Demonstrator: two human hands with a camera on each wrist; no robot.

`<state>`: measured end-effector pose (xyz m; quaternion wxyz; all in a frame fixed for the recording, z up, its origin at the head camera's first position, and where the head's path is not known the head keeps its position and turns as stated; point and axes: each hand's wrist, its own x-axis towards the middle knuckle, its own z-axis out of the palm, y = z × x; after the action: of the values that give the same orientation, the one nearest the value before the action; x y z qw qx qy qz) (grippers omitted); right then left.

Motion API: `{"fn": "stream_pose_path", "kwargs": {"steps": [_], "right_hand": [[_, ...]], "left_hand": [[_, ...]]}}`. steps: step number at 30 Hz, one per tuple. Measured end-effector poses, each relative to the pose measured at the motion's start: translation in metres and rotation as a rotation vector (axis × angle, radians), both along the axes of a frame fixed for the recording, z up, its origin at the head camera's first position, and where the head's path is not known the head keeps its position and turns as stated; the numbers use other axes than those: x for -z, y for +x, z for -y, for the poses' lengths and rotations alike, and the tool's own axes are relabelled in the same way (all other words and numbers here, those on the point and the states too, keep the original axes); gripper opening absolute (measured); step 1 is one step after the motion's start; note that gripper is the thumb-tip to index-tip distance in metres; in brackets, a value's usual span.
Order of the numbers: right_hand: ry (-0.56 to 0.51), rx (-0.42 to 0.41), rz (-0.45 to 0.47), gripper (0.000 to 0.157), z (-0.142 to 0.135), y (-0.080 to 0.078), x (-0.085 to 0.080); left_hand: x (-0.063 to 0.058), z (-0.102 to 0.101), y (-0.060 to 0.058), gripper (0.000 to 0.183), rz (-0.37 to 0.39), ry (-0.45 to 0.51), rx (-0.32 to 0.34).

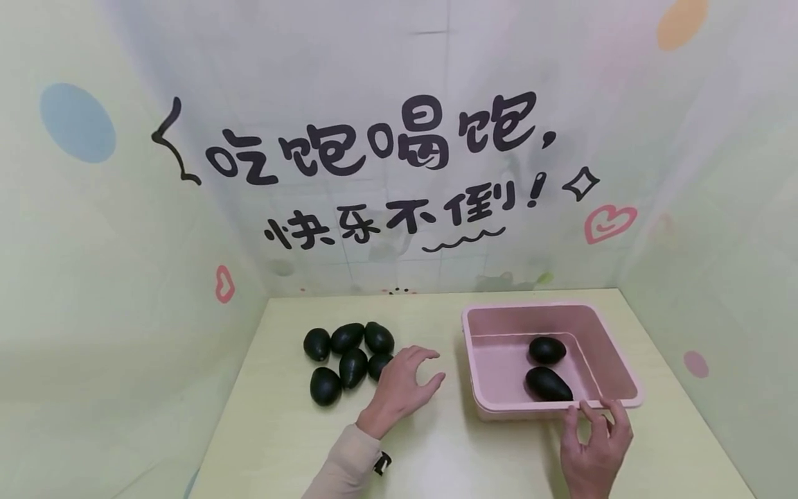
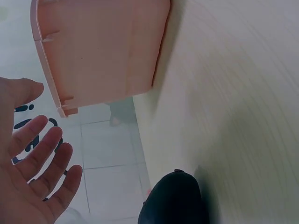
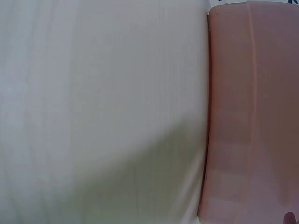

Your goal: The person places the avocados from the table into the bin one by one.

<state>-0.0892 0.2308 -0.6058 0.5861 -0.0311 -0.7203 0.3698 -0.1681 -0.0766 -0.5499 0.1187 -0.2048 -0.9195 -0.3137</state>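
Note:
Several dark avocados (image 1: 353, 367) lie in a cluster on the left of the table. My left hand (image 1: 404, 384) is just right of them, partly covering one avocado, its fingers spread in a loose curve with nothing between them. The left wrist view shows that hand (image 2: 39, 163) with a dark avocado (image 2: 173, 200) low in the picture, apart from the fingers. At the right stands a pink plastic bin (image 1: 470, 360) with two avocados (image 1: 547, 351) inside. My right hand (image 1: 595, 443) holds the bin's front rim with curled fingers; only a fingertip (image 3: 289, 218) shows in the right wrist view.
The pale wooden table (image 1: 430, 450) ends at a back wall sheet (image 1: 399, 270) with black lettering, and similar sheets flank both sides. Table surface lies between the avocado cluster and the bin. A black band (image 1: 382, 463) sits on the left wrist.

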Motion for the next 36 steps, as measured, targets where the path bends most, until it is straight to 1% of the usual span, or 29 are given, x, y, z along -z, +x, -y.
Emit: {"fn": "stream_pose_path", "kwargs": {"steps": [8, 16, 23, 31, 36], "right_hand": [[-0.004, 0.008, -0.037, 0.036, 0.004, 0.001, -0.007], [-0.003, 0.01, -0.034, 0.039, 0.004, 0.001, -0.006], [-0.004, 0.01, -0.025, 0.039, 0.0, -0.001, 0.001], [0.002, 0.018, -0.045, 0.036, 0.005, 0.0, -0.009], [-0.005, 0.013, -0.034, 0.038, 0.005, 0.001, -0.008]], "left_hand": [[0.003, 0.011, 0.0, 0.034, -0.054, 0.001, -0.03], [0.005, 0.021, -0.001, 0.033, 0.022, 0.025, -0.076], [0.011, 0.03, 0.0, 0.031, 0.0, 0.031, -0.09], [0.013, 0.042, 0.001, 0.034, 0.014, 0.03, -0.117], [0.013, 0.048, 0.0, 0.036, 0.015, 0.037, -0.128]]}}
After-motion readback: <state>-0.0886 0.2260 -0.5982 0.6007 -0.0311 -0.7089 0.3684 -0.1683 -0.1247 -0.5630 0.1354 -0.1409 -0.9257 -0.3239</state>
